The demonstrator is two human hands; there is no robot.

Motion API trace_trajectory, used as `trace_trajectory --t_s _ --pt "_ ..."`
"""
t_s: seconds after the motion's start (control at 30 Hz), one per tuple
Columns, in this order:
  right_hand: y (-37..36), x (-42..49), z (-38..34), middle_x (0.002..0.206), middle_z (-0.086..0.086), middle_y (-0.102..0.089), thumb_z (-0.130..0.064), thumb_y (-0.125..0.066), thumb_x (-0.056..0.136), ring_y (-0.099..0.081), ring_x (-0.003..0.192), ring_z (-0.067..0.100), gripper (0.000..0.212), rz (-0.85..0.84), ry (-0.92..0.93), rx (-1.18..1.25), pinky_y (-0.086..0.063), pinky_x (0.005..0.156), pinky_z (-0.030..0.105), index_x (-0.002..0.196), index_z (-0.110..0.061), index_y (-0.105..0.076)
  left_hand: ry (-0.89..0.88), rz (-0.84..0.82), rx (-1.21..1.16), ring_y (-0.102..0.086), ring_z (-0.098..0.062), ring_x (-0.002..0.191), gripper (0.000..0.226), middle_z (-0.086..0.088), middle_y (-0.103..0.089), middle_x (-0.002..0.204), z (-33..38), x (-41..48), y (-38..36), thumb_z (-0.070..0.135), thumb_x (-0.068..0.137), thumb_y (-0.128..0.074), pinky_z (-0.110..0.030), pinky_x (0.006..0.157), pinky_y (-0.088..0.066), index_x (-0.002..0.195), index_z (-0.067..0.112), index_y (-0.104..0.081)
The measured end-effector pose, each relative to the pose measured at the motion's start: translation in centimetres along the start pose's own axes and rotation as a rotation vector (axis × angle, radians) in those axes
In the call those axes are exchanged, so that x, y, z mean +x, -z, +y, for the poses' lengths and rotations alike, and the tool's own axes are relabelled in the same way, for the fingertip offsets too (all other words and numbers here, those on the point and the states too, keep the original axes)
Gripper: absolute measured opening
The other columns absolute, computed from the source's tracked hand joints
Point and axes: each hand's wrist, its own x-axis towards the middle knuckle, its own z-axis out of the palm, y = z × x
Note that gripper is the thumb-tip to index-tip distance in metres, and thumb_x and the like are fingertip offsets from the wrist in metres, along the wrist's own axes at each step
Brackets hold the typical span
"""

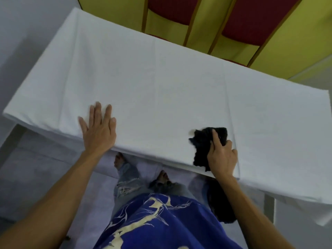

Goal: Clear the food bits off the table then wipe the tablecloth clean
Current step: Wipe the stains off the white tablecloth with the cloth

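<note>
A white tablecloth [161, 83] covers a long table that runs from far left to near right. My left hand [98, 130] lies flat and open on the cloth at the near edge, fingers spread. My right hand [221, 157] grips a black cleaning cloth [203, 141] and presses it on the tablecloth near the front edge, right of centre. Part of the black cloth hangs below the table edge. I see no food bits on the tablecloth.
Two red-seated chairs with wooden frames [255, 20] stand behind the table's far edge on a yellow floor. A grey wall [21, 24] is at the left. My legs and feet [125, 169] are under the near edge. A table leg [269, 207] shows at the right.
</note>
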Motion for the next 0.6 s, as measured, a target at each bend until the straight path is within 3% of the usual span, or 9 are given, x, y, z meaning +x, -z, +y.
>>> trace_trajectory --t_s 0.1,0.17,0.27,0.4,0.47,0.6 --pt "2.0 1.0 3.8 0.114 0.022 -0.053 -0.029 -0.038 0.103 -0.052 0.082 0.04 0.044 -0.006 -0.223 0.075 -0.04 0.088 0.044 0.146 -0.03 -0.041 0.065 0.015 -0.02 0.008 -0.023 0.153 0.055 -0.007 0.005 0.166 1.3 0.0 0.5 0.039 0.106 -0.02 -0.058 0.119 0.011 0.158 0.024 -0.011" --pt "2.7 1.3 2.5 0.125 0.019 -0.052 -0.03 -0.035 0.104 -0.053 0.089 0.042 0.042 0.018 -0.248 0.156 -0.042 0.089 0.044 0.145 -0.026 -0.043 0.049 0.08 -0.137 0.005 -0.025 0.154 0.056 -0.012 0.001 0.166 4.8 -0.2 0.3 0.031 0.106 -0.027 -0.056 0.12 0.009 0.158 0.014 -0.015" --pt "2.1 1.0 -3.6 0.128 0.019 -0.053 -0.029 -0.036 0.105 -0.055 0.085 0.042 0.04 0.039 -0.029 0.24 -0.044 0.079 0.043 0.143 -0.021 -0.045 -0.097 0.062 -0.225 0.003 -0.022 0.154 0.054 -0.01 0.0 0.166 11.1 -1.4 -1.6 0.028 0.107 -0.027 -0.049 0.122 0.009 0.157 0.013 -0.016" --pt "-0.4 -1.6 -10.8 0.123 0.024 -0.052 -0.019 -0.044 0.102 -0.057 0.081 0.041 0.046 -0.156 0.282 0.238 -0.042 0.067 0.04 0.148 -0.012 -0.037 -0.158 0.023 -0.097 0.009 -0.021 0.153 0.057 -0.008 0.005 0.166 12.5 -2.6 -4.3 0.036 0.106 -0.019 -0.048 0.123 0.009 0.158 0.017 -0.01" --pt "-0.7 -1.9 -10.6 0.122 0.023 -0.05 -0.016 -0.047 0.099 -0.058 0.079 0.04 0.054 -0.239 0.345 0.2 -0.045 0.064 0.041 0.15 -0.014 -0.031 -0.178 0.055 -0.063 0.006 -0.022 0.154 0.057 -0.008 0.002 0.166 11.8 -2.5 -4.6 0.039 0.106 -0.019 -0.049 0.123 0.006 0.158 0.017 -0.012" --pt "1.0 -0.7 -3.4 0.106 0.017 -0.054 -0.021 -0.051 0.09 -0.056 0.066 0.037 0.059 -0.218 0.337 0.097 -0.05 0.059 0.041 0.146 -0.028 -0.034 -0.184 0.083 -0.059 0.002 -0.024 0.154 0.056 -0.009 -0.003 0.166 12.2 -2.6 -4.9 0.039 0.106 -0.021 -0.05 0.123 0.002 0.157 0.016 -0.018"
